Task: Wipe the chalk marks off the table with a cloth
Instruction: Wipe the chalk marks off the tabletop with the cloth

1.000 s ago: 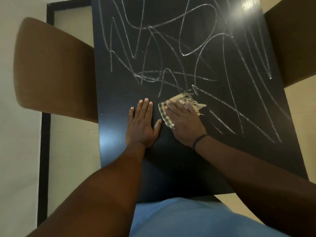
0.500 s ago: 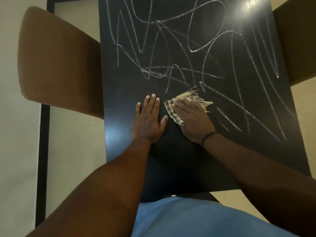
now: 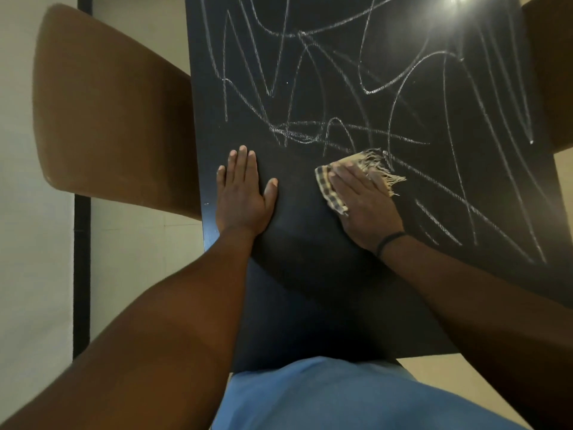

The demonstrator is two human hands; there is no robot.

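Right hand (image 3: 362,200) shifted right, cloth (image 3: 369,169) under its fingers

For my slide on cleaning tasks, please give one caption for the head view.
Right hand presses a checked cloth on the chalk-marked dark table; left hand rests flat beside it.

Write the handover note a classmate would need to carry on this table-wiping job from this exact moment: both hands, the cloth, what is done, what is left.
Left hand: flat on the table, fingers straight, holding nothing, near the left edge.
Right hand: pressing the checked, fringed cloth flat on the table, at the near edge of the chalk marks.
Done: the near strip of the table, by the person, shows no chalk.
Left: nearly all of it; scribbles cover the middle, far part and right side beyond the cloth.
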